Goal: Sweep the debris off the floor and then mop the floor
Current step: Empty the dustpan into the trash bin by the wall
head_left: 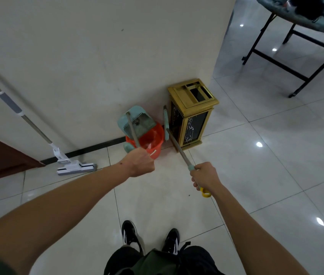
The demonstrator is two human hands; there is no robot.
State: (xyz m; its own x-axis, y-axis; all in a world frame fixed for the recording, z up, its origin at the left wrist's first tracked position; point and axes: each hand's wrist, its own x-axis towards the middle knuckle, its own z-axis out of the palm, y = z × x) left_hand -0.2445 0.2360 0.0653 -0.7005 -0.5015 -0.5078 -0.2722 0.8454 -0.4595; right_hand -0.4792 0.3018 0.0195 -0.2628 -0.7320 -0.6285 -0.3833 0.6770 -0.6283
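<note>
My left hand point(141, 162) grips the metal handle of a pale green dustpan point(137, 121), which is tipped over an orange bucket point(153, 140) at the foot of the wall. My right hand point(206, 176) holds the teal grip of a broom handle point(179, 148); a yellow loop sticks out behind the hand. The broom's green head point(166, 123) stands between the bucket and a gold bin. A white flat mop point(76, 166) leans against the wall at the left, untouched.
A gold and black waste bin point(193, 116) stands at the wall's corner. A folding table with black legs point(295, 46) is at the upper right. A dark red door edge point(2, 155) is at the left. My shoes point(151, 239) stand on glossy pale tiles.
</note>
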